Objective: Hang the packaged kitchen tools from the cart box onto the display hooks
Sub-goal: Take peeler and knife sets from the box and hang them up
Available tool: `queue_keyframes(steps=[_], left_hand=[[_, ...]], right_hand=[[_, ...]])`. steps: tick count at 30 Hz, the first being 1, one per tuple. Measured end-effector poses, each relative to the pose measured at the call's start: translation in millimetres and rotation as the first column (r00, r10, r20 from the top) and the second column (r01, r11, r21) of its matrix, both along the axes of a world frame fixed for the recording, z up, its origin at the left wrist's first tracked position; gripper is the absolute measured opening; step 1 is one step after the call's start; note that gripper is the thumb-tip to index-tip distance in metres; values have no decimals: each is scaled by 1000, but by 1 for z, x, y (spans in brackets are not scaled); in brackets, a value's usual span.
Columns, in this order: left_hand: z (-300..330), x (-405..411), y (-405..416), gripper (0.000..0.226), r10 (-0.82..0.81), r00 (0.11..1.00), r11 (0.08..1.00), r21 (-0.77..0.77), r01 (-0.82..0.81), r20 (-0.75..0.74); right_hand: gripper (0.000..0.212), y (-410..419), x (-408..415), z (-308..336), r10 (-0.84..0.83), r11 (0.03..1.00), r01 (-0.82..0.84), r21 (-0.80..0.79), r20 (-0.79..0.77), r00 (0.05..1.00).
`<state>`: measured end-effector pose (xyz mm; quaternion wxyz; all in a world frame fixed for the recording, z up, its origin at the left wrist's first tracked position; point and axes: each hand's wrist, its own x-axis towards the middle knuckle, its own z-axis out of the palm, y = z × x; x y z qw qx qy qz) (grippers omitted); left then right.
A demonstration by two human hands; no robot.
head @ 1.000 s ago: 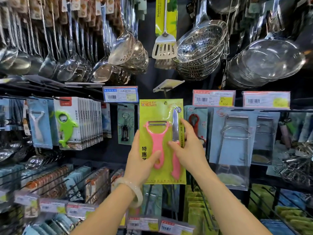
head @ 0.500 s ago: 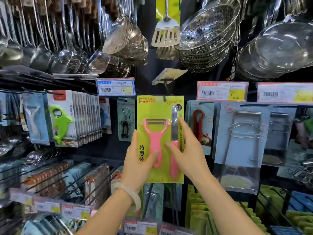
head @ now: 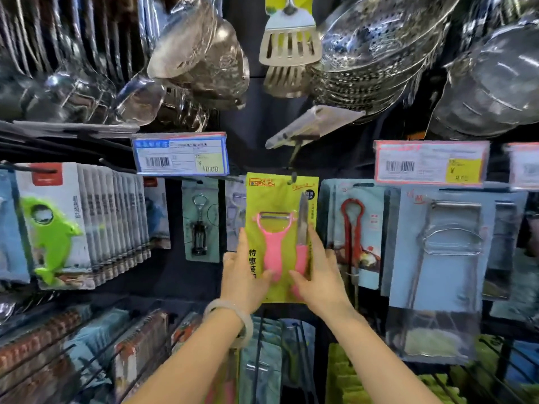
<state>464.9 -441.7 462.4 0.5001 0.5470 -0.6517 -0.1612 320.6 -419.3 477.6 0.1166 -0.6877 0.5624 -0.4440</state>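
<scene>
Both forearms reach up and away toward the display wall, wrists bent back. The left hand (head: pixel 243 275), a pale bangle (head: pixel 233 319) on its wrist, grips the left edge of the green peeler-and-knife pack (head: pixel 281 199), thumb across the front and a finger pointing up along the edge. The right hand (head: pixel 319 275) pinches the right edge the same way, thumb on the pink knife handle. The pack stands upright at the middle of the rack, its top hole at the display hook (head: pixel 293 170), between a corkscrew card (head: pixel 201 223) on the left and a red-handled tool card (head: pixel 353 228) on the right.
</scene>
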Motion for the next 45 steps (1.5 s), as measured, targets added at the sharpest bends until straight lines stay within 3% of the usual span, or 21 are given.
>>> queue_keyframes(steps=[9, 15, 18, 23, 28, 32, 36, 45], left_hand=[[5, -2, -43, 105, -33, 995, 997, 69, 27, 94], [-1, -3, -51, 99, -71, 988, 990, 130, 53, 138], [-9, -4, -27, 93, -27, 977, 982, 189, -13, 210], [-25, -11, 21, 86, 50, 852, 947, 246, -206, 522], [-46, -15, 86, 80, 12, 714, 950, 215, -227, 700], [-64, -23, 140, 64, -24, 671, 942, 242, -233, 741], [-79, -29, 186, 63, -79, 592, 924, 282, -259, 802], [-115, -34, 278, 68, -225, 497, 901, 373, -222, 838]], right_hand=[[87, -45, 3, 1, -82, 995, 77, -57, -77, 994], [88, -45, -1, 1, -80, 996, 87, 35, -177, 981], [84, -26, -3, -6, -58, 987, 88, 135, -211, 976], [64, 20, -5, -26, -51, 970, 153, 189, -458, 888], [57, 75, -6, -56, -13, 980, 132, 149, -614, 789], [57, 119, -6, -79, 37, 978, 106, 179, -653, 756], [61, 163, -20, -100, 48, 969, 129, 210, -677, 734], [52, 271, -80, -150, -17, 875, 345, 340, -691, 723]])
